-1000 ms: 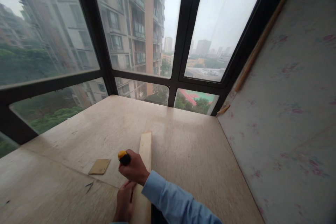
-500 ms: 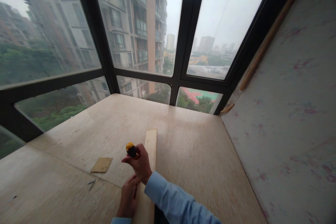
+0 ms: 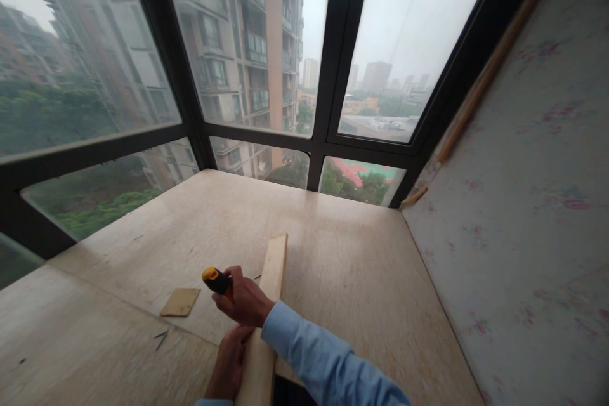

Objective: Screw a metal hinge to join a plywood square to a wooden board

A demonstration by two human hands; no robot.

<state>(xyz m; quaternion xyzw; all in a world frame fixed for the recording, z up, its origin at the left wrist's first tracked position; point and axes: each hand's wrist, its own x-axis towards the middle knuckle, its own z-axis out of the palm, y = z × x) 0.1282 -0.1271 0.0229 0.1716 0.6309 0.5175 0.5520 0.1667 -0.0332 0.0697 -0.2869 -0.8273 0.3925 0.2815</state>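
My right hand (image 3: 245, 297) is closed round the black-and-yellow handle of a screwdriver (image 3: 216, 280). The handle leans to the left with its yellow end outward; I cannot make out the blade behind the hand. Below it, my left hand (image 3: 229, 358) grips the left edge of a long pale wooden board (image 3: 275, 260), its fingertips mostly hidden by the right hand and the board. A thin dark sliver, too small to name, shows just left of the board above the right hand.
A small brown square plate (image 3: 181, 302) with tiny holes lies left of my hands. Nearer me are a few thin dark screws or nails (image 3: 162, 337) on the pale stone-like surface (image 3: 352, 254). Framed windows stand behind, and a flowered wall (image 3: 514, 235) rises at the right.
The screwdriver handle has swung left and tipped over further, with my right hand turning along with it. The board's near part has shifted left, and the board is a little more slanted.
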